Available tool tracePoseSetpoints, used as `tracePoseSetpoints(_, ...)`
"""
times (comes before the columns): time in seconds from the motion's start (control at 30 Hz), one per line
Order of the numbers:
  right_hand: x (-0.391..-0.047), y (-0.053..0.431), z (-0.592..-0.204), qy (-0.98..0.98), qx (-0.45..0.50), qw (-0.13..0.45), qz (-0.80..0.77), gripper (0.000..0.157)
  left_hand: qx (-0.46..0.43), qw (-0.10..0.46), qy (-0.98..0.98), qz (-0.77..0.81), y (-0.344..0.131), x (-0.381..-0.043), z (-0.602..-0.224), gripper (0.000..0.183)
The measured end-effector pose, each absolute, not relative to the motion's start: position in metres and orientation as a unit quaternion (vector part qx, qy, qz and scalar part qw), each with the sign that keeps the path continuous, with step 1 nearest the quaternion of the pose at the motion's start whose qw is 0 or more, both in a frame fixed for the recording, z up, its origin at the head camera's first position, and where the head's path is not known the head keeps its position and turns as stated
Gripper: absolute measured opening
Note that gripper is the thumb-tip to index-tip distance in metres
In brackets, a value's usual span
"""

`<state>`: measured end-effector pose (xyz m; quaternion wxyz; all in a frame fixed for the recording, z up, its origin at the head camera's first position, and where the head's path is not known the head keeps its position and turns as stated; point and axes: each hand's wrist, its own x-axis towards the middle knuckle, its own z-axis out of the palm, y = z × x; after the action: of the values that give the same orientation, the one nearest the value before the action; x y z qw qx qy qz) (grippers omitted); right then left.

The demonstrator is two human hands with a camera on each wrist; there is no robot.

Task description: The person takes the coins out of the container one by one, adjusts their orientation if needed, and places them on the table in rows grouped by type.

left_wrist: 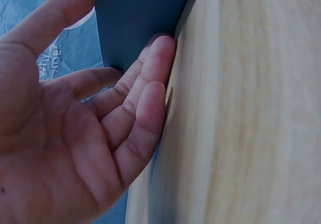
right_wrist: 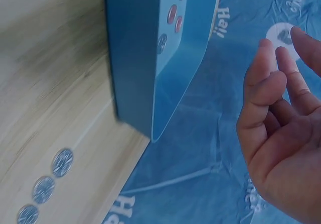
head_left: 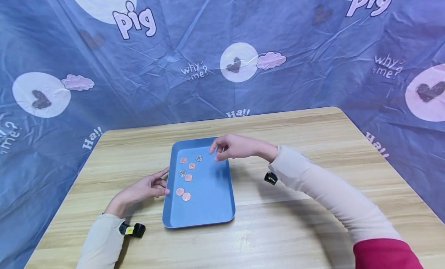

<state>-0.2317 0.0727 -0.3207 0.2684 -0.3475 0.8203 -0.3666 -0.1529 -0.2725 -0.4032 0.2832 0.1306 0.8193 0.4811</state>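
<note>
A shallow blue tray (head_left: pixel 208 211) lies on the table, holding several copper-coloured coins (head_left: pixel 188 178) and two silver coins (head_left: pixel 199 158) toward its left side. My left hand (head_left: pixel 146 188) rests against the tray's left side. Its thumb is at the rim, and the other fingertips (left_wrist: pixel 159 58) are low by the outer wall, close over the tabletop. Above the tray's right edge, toward the far end, hovers my right hand (head_left: pixel 234 147). Its fingers are loosely bent and the thumb stands apart, with nothing between them in the right wrist view.
The right wrist view shows three silver coins (right_wrist: pixel 62 162) in a row on the wooden table (head_left: pixel 295 230), beside the tray; my right arm hides them in the head view. A printed blue cloth (head_left: pixel 306 83) hangs behind the table. Each wrist wears a black strapped device (head_left: pixel 133 229).
</note>
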Motion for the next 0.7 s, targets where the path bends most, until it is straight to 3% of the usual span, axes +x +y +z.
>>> tracePoseSetpoints(0.7, -0.247, 0.008, -0.314, 0.825, -0.352, 0.266, -0.353, 0.027, 0.152, 0.296, 0.805, 0.491, -0.274, -0.154, -0.405, 0.089)
